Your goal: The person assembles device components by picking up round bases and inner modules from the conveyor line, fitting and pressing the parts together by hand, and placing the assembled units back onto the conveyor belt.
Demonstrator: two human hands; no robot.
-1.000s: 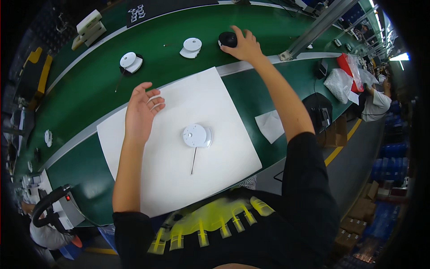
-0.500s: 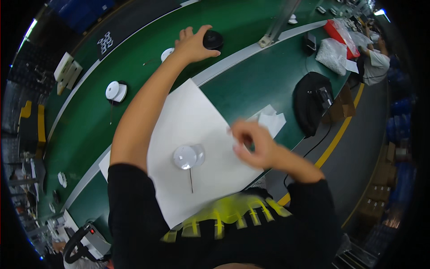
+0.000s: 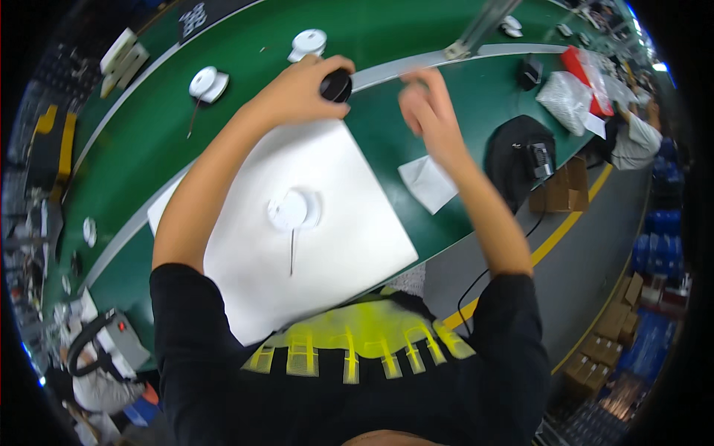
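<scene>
My left hand [image 3: 306, 93] is closed round a black, round, dome-like piece [image 3: 338, 86] just above the far edge of a white sheet [image 3: 335, 260]. To its right, my right hand [image 3: 433, 111] is raised over the green bench, slightly blurred. Its fingers are loosely bent and apart, with nothing visible in them. On the sheet rests a white round device [image 3: 288, 209], with a thin dark lead pointing toward me. Two similar white devices, a left one [image 3: 208, 84] and a right one [image 3: 308, 43], sit on the green belt beyond my left arm.
A metal rail [image 3: 394, 72] divides the belt from the bench; a post [image 3: 476, 33] rises from it. On the right lie a folded white paper [image 3: 428, 184], a black bag [image 3: 513, 152] and a bubble-wrap bundle [image 3: 563, 100]. Another person [image 3: 636, 141] is at far right.
My left hand has brought the black piece off the belt toward the sheet. My right hand has moved forward, closer to the left. The view has shifted.
</scene>
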